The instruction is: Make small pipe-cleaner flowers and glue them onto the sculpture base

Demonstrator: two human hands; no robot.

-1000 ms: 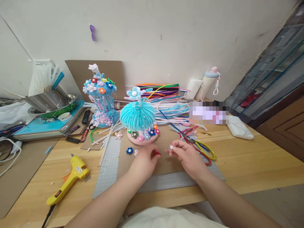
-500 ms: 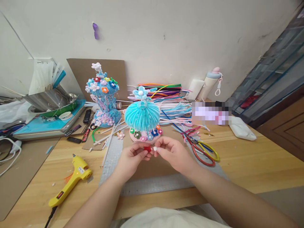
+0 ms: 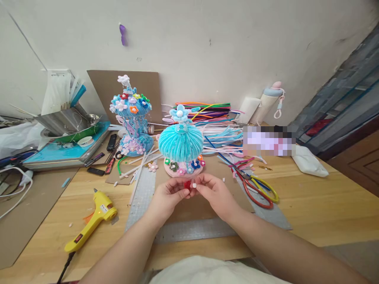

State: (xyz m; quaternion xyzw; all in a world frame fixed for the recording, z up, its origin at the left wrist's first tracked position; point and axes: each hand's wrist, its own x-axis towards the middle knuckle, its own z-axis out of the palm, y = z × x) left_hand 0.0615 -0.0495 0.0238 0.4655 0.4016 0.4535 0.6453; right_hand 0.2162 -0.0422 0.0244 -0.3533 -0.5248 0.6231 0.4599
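Lower centre: your left hand pinches red piece, right hand white bead; likely light, red soft; hold edges.

I've got hands part-hiding the red piece, a pixelated patch I can't read, and a cord cut off below.

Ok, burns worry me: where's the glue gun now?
In the head view, the glue gun lies at lower left on the table, left of the grey mat and the left hand.
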